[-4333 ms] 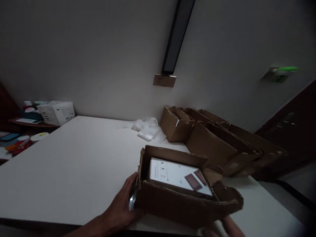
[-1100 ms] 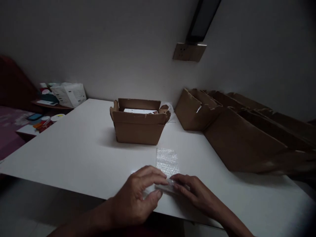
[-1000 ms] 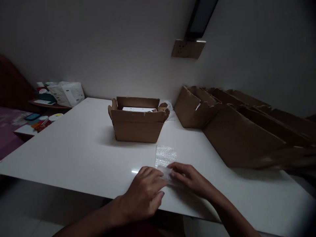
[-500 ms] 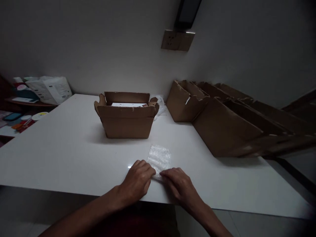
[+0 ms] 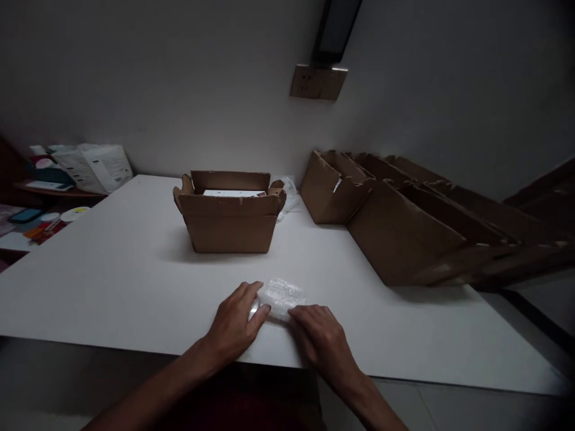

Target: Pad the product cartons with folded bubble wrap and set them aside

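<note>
Dim light falls across the white table (image 5: pixel 112 281), and near its front edge our left hand (image 5: pixel 236 323) and right hand (image 5: pixel 321 341) press fingertips down on one small bubble-wrap bundle (image 5: pixel 278 294), pinning it flat between them, seemingly so it cannot spring open. Beyond the bundle stands one open cardboard box (image 5: pixel 230 215) with a white printed sheet (image 5: pixel 231 193) lying inside, and to the right of that box a row of empty cartons (image 5: pixel 404 227), at least four, leans against the wall, while clutter sits on a low shelf (image 5: pixel 54 179) far off to the box's left
</note>
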`<act>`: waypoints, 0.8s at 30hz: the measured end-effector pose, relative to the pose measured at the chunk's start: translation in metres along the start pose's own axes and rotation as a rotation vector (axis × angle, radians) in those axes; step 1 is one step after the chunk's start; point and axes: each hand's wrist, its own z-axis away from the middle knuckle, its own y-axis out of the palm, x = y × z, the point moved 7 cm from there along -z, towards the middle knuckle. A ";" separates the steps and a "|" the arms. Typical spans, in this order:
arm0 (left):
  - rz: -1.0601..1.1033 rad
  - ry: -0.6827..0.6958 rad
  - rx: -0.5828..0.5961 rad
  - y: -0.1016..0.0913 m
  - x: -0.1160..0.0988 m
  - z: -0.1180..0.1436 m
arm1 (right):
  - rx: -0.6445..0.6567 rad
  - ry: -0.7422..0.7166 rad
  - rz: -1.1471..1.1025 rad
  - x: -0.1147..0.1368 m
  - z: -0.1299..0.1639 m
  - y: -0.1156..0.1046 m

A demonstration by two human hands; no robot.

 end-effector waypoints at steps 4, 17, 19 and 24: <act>0.598 -0.323 0.001 0.005 0.017 0.018 | 0.074 0.350 -0.436 -0.018 -0.004 0.009; 0.377 0.164 -0.181 -0.026 -0.024 0.004 | 0.286 0.292 -0.574 -0.006 -0.021 0.005; 0.017 0.476 -0.432 -0.076 -0.046 -0.002 | 0.187 0.240 -0.479 -0.007 -0.033 -0.012; -0.614 0.576 -0.795 -0.175 -0.059 -0.038 | -0.066 0.034 -0.281 -0.013 -0.064 -0.067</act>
